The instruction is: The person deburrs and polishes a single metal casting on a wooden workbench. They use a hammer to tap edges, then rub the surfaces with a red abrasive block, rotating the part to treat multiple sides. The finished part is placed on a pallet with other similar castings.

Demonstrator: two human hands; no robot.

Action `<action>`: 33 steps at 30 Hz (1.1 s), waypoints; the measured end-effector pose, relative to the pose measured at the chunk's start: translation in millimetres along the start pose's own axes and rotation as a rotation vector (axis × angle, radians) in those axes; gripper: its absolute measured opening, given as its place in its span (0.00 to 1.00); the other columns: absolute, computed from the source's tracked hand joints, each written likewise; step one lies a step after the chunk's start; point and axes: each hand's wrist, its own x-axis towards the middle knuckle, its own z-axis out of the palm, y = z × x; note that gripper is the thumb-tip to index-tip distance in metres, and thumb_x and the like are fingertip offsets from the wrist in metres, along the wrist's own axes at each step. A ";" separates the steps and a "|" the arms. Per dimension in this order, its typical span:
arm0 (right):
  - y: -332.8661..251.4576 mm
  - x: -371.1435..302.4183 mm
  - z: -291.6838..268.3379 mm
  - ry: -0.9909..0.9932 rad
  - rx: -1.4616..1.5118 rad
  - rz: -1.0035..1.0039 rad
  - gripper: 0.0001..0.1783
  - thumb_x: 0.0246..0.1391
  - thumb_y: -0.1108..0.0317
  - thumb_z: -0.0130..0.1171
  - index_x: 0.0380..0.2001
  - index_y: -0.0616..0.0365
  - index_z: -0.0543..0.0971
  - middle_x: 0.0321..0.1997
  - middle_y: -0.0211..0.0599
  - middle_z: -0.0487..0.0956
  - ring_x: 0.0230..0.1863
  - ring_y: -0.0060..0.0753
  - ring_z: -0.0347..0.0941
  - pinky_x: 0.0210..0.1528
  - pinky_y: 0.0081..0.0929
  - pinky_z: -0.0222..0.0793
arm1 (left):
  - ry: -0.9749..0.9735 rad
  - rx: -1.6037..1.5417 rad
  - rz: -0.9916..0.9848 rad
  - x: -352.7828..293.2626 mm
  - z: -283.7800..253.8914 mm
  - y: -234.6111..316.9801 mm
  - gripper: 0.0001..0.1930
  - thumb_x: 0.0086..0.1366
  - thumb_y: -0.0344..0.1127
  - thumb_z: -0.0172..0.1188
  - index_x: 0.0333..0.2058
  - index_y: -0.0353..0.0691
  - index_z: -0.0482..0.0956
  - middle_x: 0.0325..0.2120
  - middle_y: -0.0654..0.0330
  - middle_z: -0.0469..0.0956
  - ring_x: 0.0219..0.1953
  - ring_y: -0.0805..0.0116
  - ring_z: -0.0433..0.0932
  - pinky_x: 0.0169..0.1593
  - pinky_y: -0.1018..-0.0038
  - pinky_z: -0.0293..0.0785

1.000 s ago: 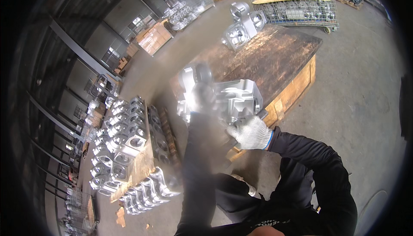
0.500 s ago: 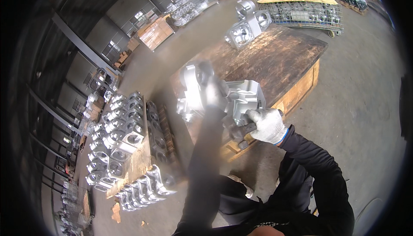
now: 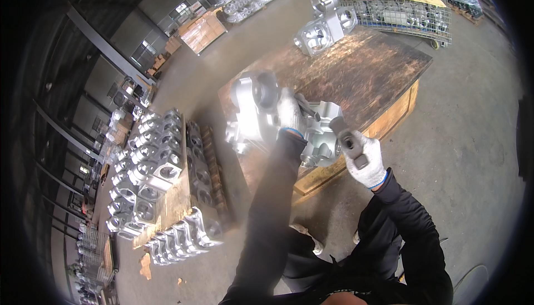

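Note:
My right hand (image 3: 367, 166), in a white glove with a blue cuff edge, is closed around a hammer (image 3: 350, 142); its dark head is raised beside a silver metal casting (image 3: 321, 138) at the table's near edge. My left hand (image 3: 289, 113), gloved alike, is closed on a short dark metal rod (image 3: 306, 106) above that casting. The rod's exact kind is unclear. Just left of my left hand stands a bright, glare-washed part of silver casting (image 3: 253, 105) with a round bore; whether it joins the first piece is hidden.
The worn wooden table (image 3: 378, 60) bears another silver casting (image 3: 325, 27) at its far edge. To the left, a pallet stack (image 3: 172, 205) holds rows of similar castings. Behind the table stands a wire cage cart (image 3: 397, 13). Cardboard boxes (image 3: 203, 30) sit farther back.
The hammer has risen and turned in my right hand, away from the casting's near side. My left hand, blurred before, is now sharper, and the rod in it shows. The view has shifted slightly.

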 end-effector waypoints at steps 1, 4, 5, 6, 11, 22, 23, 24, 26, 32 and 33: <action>1.5 -1.2 -0.8 0.028 -0.080 0.133 0.10 0.61 0.76 0.66 0.46 0.64 0.82 0.30 0.45 0.83 0.29 0.33 0.82 0.35 0.32 0.75 | 0.003 -0.091 -0.022 3.3 0.7 -12.1 0.18 0.71 0.47 0.51 0.24 0.43 0.74 0.14 0.60 0.73 0.11 0.66 0.70 0.15 0.69 0.63; 6.4 -8.7 -0.4 0.166 0.358 0.201 0.09 0.70 0.71 0.62 0.34 0.54 0.73 0.21 0.29 0.72 0.20 0.24 0.66 0.23 0.28 0.62 | 0.067 -0.235 -0.096 14.9 7.0 -36.0 0.19 0.72 0.47 0.51 0.24 0.42 0.74 0.15 0.59 0.73 0.12 0.65 0.70 0.15 0.68 0.63; 8.2 -11.3 0.5 0.212 0.620 0.150 0.13 0.72 0.70 0.59 0.31 0.51 0.69 0.19 0.26 0.67 0.18 0.23 0.61 0.20 0.28 0.57 | 0.099 -0.139 -0.048 18.9 10.1 -39.6 0.19 0.73 0.47 0.51 0.25 0.41 0.74 0.15 0.58 0.74 0.12 0.65 0.71 0.16 0.68 0.63; 10.2 -12.9 3.8 0.215 0.865 0.035 0.18 0.75 0.67 0.54 0.27 0.48 0.64 0.17 0.25 0.62 0.16 0.21 0.54 0.18 0.28 0.50 | 0.135 -0.042 -0.003 20.4 13.4 -41.8 0.20 0.73 0.47 0.51 0.26 0.41 0.74 0.15 0.58 0.74 0.12 0.64 0.71 0.16 0.68 0.63; 27.6 4.9 37.9 0.384 0.684 0.011 0.11 0.74 0.65 0.54 0.32 0.51 0.74 0.19 0.25 0.65 0.16 0.23 0.58 0.21 0.28 0.59 | 0.189 0.063 0.246 27.5 25.8 -41.0 0.19 0.74 0.49 0.51 0.29 0.40 0.74 0.18 0.58 0.74 0.14 0.63 0.72 0.18 0.66 0.66; 25.3 22.0 12.4 0.415 1.244 0.143 0.18 0.72 0.63 0.56 0.26 0.47 0.64 0.16 0.22 0.55 0.13 0.23 0.50 0.16 0.29 0.50 | 0.286 -0.173 -0.173 24.6 43.8 7.5 0.20 0.74 0.52 0.52 0.31 0.40 0.73 0.18 0.57 0.75 0.15 0.61 0.74 0.18 0.63 0.69; 22.5 21.7 13.9 0.413 1.274 0.113 0.18 0.72 0.63 0.57 0.26 0.47 0.64 0.16 0.22 0.55 0.13 0.23 0.50 0.17 0.29 0.50 | 0.286 0.231 0.166 16.3 46.1 12.7 0.21 0.74 0.52 0.52 0.31 0.39 0.74 0.18 0.57 0.75 0.15 0.61 0.74 0.18 0.63 0.68; 20.6 22.2 16.3 0.417 1.326 0.067 0.18 0.71 0.63 0.57 0.27 0.47 0.64 0.16 0.22 0.56 0.13 0.23 0.49 0.17 0.29 0.50 | 0.216 0.210 0.187 10.4 45.9 17.6 0.21 0.74 0.52 0.51 0.31 0.40 0.74 0.18 0.57 0.75 0.14 0.62 0.74 0.18 0.63 0.68; 18.4 21.9 21.2 0.407 1.255 0.146 0.18 0.71 0.64 0.57 0.26 0.47 0.63 0.16 0.22 0.55 0.13 0.23 0.50 0.17 0.29 0.49 | 0.247 0.128 0.028 3.2 44.8 24.2 0.21 0.75 0.52 0.51 0.30 0.40 0.74 0.18 0.58 0.75 0.13 0.63 0.73 0.17 0.65 0.68; 22.3 9.7 20.8 0.365 1.221 0.297 0.20 0.73 0.66 0.55 0.25 0.47 0.62 0.16 0.22 0.56 0.13 0.22 0.49 0.18 0.29 0.49 | 0.171 -0.353 -0.414 12.0 30.5 35.2 0.20 0.76 0.50 0.51 0.30 0.40 0.75 0.18 0.59 0.75 0.15 0.66 0.73 0.19 0.68 0.67; 24.6 7.6 22.4 0.346 1.265 0.242 0.18 0.73 0.66 0.55 0.26 0.48 0.64 0.17 0.22 0.57 0.14 0.22 0.51 0.18 0.29 0.50 | 0.225 -0.446 -0.509 12.3 31.2 34.3 0.20 0.77 0.49 0.51 0.31 0.41 0.75 0.18 0.59 0.75 0.15 0.66 0.72 0.19 0.68 0.66</action>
